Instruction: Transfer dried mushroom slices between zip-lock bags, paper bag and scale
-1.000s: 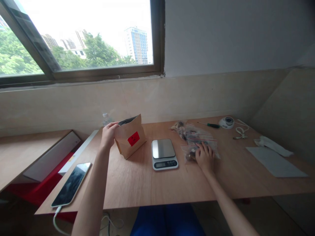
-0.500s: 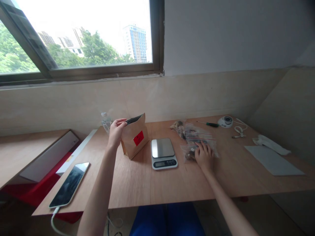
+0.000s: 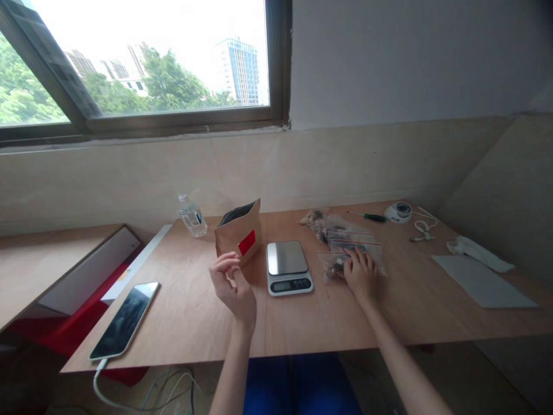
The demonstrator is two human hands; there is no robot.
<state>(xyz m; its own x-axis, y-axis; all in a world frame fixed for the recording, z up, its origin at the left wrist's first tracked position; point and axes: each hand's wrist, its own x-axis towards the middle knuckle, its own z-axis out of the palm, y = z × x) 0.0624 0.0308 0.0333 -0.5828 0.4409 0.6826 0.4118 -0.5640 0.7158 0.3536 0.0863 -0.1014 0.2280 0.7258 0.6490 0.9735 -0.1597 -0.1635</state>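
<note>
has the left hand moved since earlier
Yes: against the scale, the left hand moved right and toward the front of the table, leaving the paper bag's top.

Brown paper bag (image 3: pixel 235 233), red-labelled, upright, open-topped, clear zip bags (image 3: pixel 341 236) lying overlapped to its right
</note>
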